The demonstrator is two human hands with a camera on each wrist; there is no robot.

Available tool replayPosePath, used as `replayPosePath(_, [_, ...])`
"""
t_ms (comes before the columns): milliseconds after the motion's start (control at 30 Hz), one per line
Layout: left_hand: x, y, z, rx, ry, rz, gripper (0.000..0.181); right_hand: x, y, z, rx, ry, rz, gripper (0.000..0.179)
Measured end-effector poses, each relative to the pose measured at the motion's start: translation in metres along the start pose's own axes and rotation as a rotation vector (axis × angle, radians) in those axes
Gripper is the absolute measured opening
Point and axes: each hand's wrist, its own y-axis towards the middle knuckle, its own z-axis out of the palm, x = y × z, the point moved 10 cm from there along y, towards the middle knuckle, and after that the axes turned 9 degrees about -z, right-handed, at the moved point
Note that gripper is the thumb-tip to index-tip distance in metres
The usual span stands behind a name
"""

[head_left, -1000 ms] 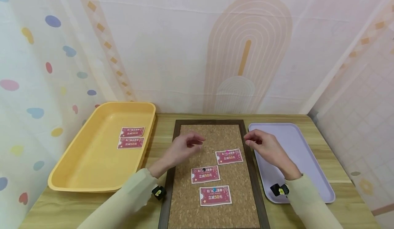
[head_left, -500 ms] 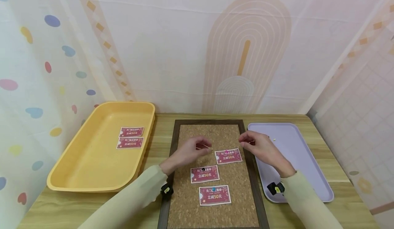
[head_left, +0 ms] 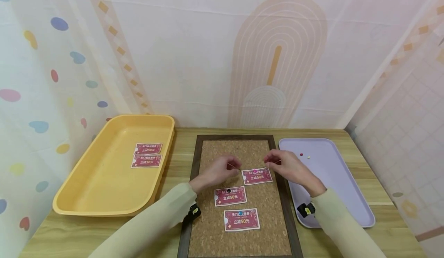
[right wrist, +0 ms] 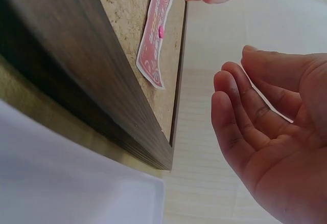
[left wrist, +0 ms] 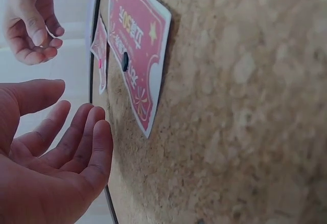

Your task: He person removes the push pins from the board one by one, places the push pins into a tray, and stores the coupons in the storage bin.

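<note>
Left hand (head_left: 221,170) and right hand (head_left: 289,166) had drawn closer above corkboard (head_left: 207,227), lower centre, and so flanked pink-pinned coupon (head_left: 257,178). Red pin (head_left: 301,154) got uncovered, lavender tray (head_left: 329,182), lower right. Right was loosely curled, nothing visible held; left narrow, couldn't tell contents.

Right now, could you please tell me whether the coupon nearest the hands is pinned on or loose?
Pinned on, it seems: the coupon is on the board with a pink pin near its top edge.
</note>
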Motion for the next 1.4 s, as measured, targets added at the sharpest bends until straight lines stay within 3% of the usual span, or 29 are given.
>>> replayPosePath(633, [0.002, 0.018, 0.006, -0.027, 0.138, -0.006, 0.016, -0.004, 0.016, 0.026, 0.139, 0.04, -0.002, 0.013])
replayPosePath(1000, [0.002, 0.021, 0.011, -0.011, 0.165, -0.04, 0.016, -0.012, 0.02, 0.036, 0.19, 0.06, 0.054, 0.009])
replayPosePath(1400, [0.0, 0.022, 0.011, -0.032, 0.214, -0.053, 0.01, -0.019, 0.025, 0.044, 0.235, -0.011, 0.078, 0.005])
